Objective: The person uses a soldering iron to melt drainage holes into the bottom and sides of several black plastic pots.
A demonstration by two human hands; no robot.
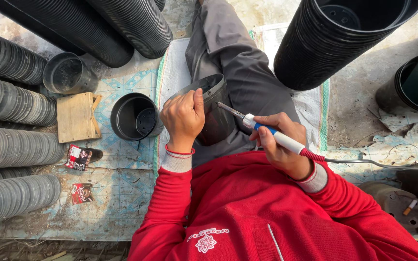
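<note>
My left hand (184,117) grips the rim of a black plastic pot (217,116) held on its side over my lap, thumb on the rim's edge. My right hand (280,145) holds a soldering iron (273,134) with a blue and white handle and a red collar. Its metal tip touches the pot's side wall. A grey cord (378,163) runs from the iron off to the right. I wear a red top and grey trousers.
Long stacks of black pots lie at the left (13,101), top (117,24) and upper right (335,38). Single pots (134,116) (67,73), a wooden block (76,117), small red packets (78,157) and a woven white sack (172,72) lie on the ground.
</note>
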